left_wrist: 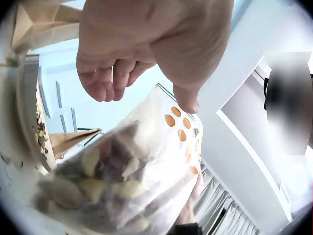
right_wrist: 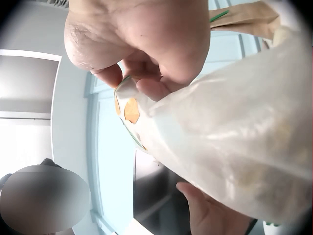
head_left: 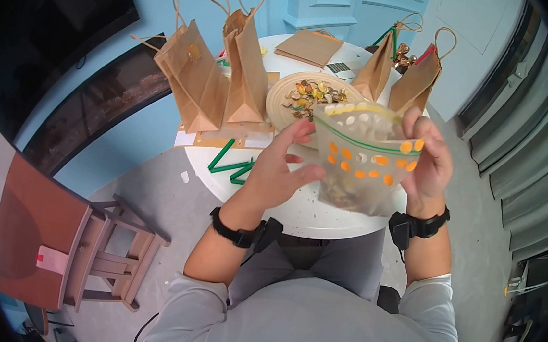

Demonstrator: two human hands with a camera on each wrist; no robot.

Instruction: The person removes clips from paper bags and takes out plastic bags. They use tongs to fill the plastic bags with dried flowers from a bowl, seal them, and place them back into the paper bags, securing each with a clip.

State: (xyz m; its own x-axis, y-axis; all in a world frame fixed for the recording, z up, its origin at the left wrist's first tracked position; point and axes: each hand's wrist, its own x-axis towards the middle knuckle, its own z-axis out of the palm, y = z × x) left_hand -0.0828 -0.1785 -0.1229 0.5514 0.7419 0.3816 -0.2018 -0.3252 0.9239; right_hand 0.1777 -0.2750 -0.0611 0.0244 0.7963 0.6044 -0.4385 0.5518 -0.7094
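Note:
A translucent zip bag [head_left: 349, 189] with orange dots and a green seal line hangs over the table's front, its mouth parted. My right hand [head_left: 432, 164] pinches its upper right corner between thumb and fingers. Beside the bag's left edge, my left hand [head_left: 279, 175] has its fingers spread and relaxed. In the left wrist view, the left thumb [left_wrist: 186, 99] overlaps the seal edge. Brown and yellowish pieces [left_wrist: 93, 188] show through the plastic. Behind the bag, a round woven tray [head_left: 277, 100] holds similar mixed dried bits [head_left: 306, 96].
Two brown paper bags [head_left: 190, 89] [head_left: 246, 84] stand at the table's left, two more [head_left: 375, 69] [head_left: 417, 82] at the right. A flat paper bag [head_left: 307, 47] lies at the back. Green strips [head_left: 229, 165] lie at front left. A wooden chair [head_left: 117, 255] stands on the floor.

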